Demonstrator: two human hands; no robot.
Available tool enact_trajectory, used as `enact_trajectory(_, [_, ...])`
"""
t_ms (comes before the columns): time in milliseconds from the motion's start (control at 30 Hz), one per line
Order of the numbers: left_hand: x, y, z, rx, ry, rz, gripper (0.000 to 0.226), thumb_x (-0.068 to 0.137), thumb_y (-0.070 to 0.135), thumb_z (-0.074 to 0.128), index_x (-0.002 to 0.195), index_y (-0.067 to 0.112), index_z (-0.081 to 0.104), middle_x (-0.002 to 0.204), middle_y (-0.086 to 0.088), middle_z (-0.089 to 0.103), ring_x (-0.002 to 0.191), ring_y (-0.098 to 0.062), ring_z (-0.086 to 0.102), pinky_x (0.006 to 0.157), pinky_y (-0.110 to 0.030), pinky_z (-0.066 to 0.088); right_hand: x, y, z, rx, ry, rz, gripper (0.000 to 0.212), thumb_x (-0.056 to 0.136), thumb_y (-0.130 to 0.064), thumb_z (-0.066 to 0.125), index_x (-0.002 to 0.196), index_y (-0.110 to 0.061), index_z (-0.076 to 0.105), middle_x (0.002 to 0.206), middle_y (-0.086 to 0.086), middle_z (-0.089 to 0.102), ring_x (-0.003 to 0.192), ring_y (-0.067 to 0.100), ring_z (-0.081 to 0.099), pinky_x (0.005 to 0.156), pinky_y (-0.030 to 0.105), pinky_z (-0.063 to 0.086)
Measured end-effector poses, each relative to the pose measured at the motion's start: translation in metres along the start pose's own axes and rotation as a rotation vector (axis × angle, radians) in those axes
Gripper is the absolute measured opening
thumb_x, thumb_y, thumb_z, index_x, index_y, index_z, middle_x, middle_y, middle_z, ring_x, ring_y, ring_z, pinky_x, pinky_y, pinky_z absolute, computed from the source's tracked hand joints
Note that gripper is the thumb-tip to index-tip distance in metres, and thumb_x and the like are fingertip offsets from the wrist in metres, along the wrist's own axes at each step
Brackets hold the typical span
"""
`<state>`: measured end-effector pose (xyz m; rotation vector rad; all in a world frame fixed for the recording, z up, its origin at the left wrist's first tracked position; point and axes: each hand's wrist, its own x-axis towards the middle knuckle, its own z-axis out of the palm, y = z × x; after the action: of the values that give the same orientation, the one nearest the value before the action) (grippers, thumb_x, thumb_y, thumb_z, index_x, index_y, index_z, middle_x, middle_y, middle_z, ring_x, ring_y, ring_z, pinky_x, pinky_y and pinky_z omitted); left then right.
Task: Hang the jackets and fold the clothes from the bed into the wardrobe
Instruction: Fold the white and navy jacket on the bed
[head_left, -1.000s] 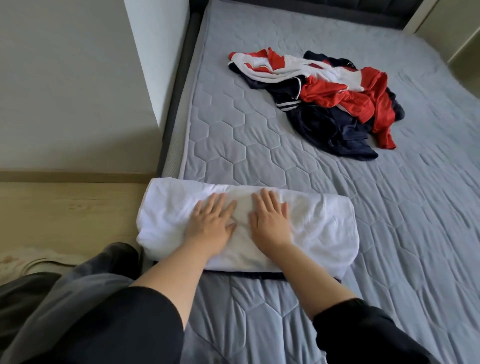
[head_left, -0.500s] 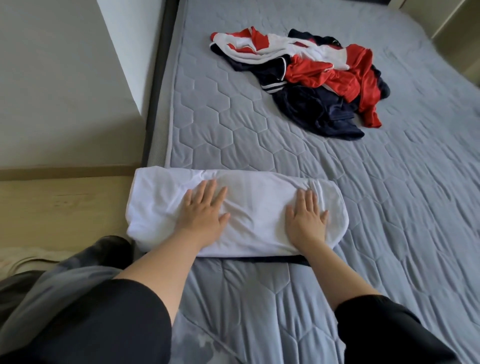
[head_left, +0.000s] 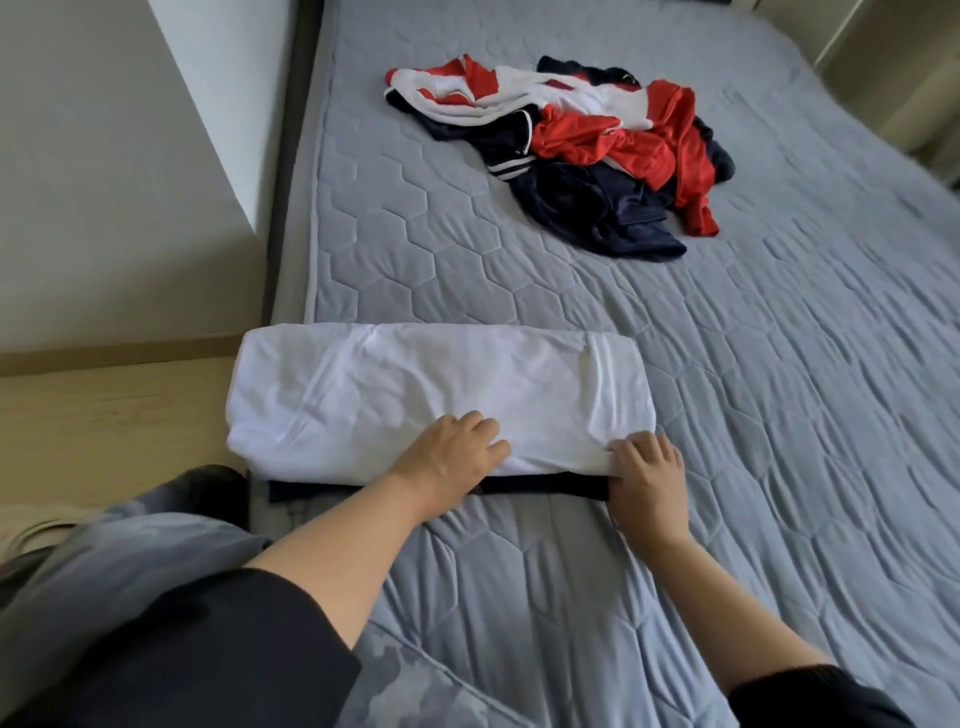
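Observation:
A white garment (head_left: 415, 387), folded into a long band, lies across the near left part of the grey quilted bed (head_left: 753, 389). A dark strip of cloth (head_left: 545, 486) shows under its near edge. My left hand (head_left: 452, 457) sits at the middle of that near edge with its fingers curled on the white fabric. My right hand (head_left: 647, 475) grips the garment's near right corner, fingers curled round the edge. A pile of red, white and navy clothes (head_left: 571, 150) lies loose further up the bed.
A white wall corner (head_left: 171, 156) and wooden floor (head_left: 104, 415) lie left of the bed. My grey-trousered knee (head_left: 130, 571) is at the bed's near left corner. Pale furniture (head_left: 893, 67) stands beyond the bed's far right side.
Both hands have slid from flat on top of the white garment back to its near edge. Fingers that were spread are now curled on the fabric edge. The view has tilted slightly.

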<state>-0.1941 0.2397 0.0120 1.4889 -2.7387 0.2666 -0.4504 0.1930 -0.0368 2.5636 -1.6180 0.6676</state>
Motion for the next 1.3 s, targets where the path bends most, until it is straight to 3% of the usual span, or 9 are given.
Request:
enact_trajectory(133, [-0.004, -0.004, 0.012, -0.099, -0.184, -0.043, 0.050, 0.057, -0.008, 0.051, 0.102, 0.014, 0.058, 0.098, -0.006, 0.055, 0.089, -0.023, 0.055, 0.059, -0.030, 0.044, 0.000, 0.007, -0.003, -0.101, 0.025, -0.089, 0.008, 0.061, -0.003, 0.058, 0.068, -0.007, 0.062, 0.072, 0.009, 0.052, 0.070, 0.029, 0.047, 0.067, 0.034, 0.031])
enact_trajectory(233, [-0.008, -0.006, 0.021, -0.192, -0.373, -0.081, 0.044, 0.084, 0.010, 0.051, 0.127, 0.015, 0.043, 0.121, -0.007, 0.041, 0.113, -0.024, 0.041, 0.084, -0.035, 0.044, -0.005, 0.011, -0.001, -0.119, -0.108, -0.004, 0.025, 0.050, 0.005, 0.071, 0.072, -0.005, 0.066, 0.074, 0.011, 0.059, 0.070, 0.034, 0.058, 0.069, 0.038, 0.041])
enact_trajectory(333, [-0.010, -0.008, 0.020, -0.411, -0.172, -0.193, 0.035, 0.092, 0.038, 0.051, 0.118, 0.016, 0.057, 0.112, -0.005, 0.049, 0.107, -0.023, 0.047, 0.084, -0.035, 0.043, -0.006, 0.003, -0.007, -0.014, -0.097, 0.101, 0.020, 0.057, 0.000, 0.056, 0.072, -0.001, 0.069, 0.073, 0.011, 0.065, 0.067, 0.035, 0.062, 0.069, 0.040, 0.045])
enact_trajectory(433, [-0.005, -0.018, 0.024, -0.524, 0.109, -0.384, 0.035, 0.094, 0.031, 0.051, 0.122, 0.013, 0.063, 0.122, -0.008, 0.055, 0.113, -0.028, 0.050, 0.093, -0.036, 0.041, 0.006, -0.020, -0.016, 0.112, 0.032, 0.201, 0.037, 0.069, -0.012, 0.036, 0.078, -0.001, 0.070, 0.078, 0.010, 0.068, 0.071, 0.033, 0.061, 0.075, 0.035, 0.036])
enact_trajectory(600, [-0.024, -0.056, 0.046, -0.380, -0.248, -0.706, 0.055, 0.101, 0.039, 0.026, 0.152, 0.028, 0.011, 0.160, 0.000, -0.001, 0.147, -0.019, -0.005, 0.117, -0.043, 0.009, 0.057, -0.088, 0.004, 0.327, -0.111, 0.157, 0.032, 0.092, -0.010, 0.048, 0.120, -0.001, 0.061, 0.132, 0.019, 0.053, 0.121, 0.038, 0.047, 0.102, 0.041, 0.036])
enact_trajectory(900, [-0.069, -0.093, 0.056, -0.364, -0.212, -1.130, 0.068, 0.097, 0.052, 0.031, 0.151, 0.034, -0.006, 0.159, 0.000, -0.016, 0.146, -0.022, -0.013, 0.117, -0.046, -0.001, 0.117, -0.205, 0.072, 0.781, -0.276, 0.208, 0.054, 0.097, -0.021, 0.048, 0.146, -0.008, 0.030, 0.157, 0.005, 0.021, 0.145, 0.016, 0.018, 0.111, 0.017, 0.012])
enact_trajectory(1100, [-0.081, -0.127, 0.034, -0.830, -0.018, -1.516, 0.092, 0.084, 0.051, 0.062, 0.153, 0.020, 0.008, 0.153, -0.010, 0.025, 0.136, -0.031, 0.031, 0.105, -0.042, 0.034, 0.105, -0.198, 0.091, 0.877, -0.261, 0.302, 0.066, 0.084, -0.028, 0.050, 0.144, -0.004, 0.036, 0.153, 0.005, 0.030, 0.141, 0.016, 0.028, 0.115, 0.022, 0.018])
enact_trajectory(1233, [-0.083, -0.153, 0.029, -0.938, 0.026, -1.602, 0.070, 0.079, 0.045, 0.070, 0.131, 0.007, 0.043, 0.128, -0.010, 0.054, 0.099, -0.025, 0.054, 0.071, -0.030, 0.039, 0.109, -0.193, 0.099, 0.954, -0.242, 0.400, 0.065, 0.081, -0.028, 0.048, 0.143, -0.010, 0.040, 0.146, 0.003, 0.042, 0.134, 0.015, 0.038, 0.110, 0.020, 0.025])
enact_trajectory(1300, [-0.084, -0.162, 0.029, -1.032, -0.064, -1.586, 0.072, 0.076, 0.051, 0.071, 0.127, 0.006, 0.049, 0.120, -0.008, 0.057, 0.097, -0.024, 0.056, 0.072, -0.029, 0.041, 0.111, -0.190, 0.103, 0.982, -0.237, 0.443, 0.056, 0.088, -0.019, 0.051, 0.142, -0.011, 0.042, 0.142, 0.003, 0.047, 0.132, 0.016, 0.042, 0.109, 0.023, 0.028])
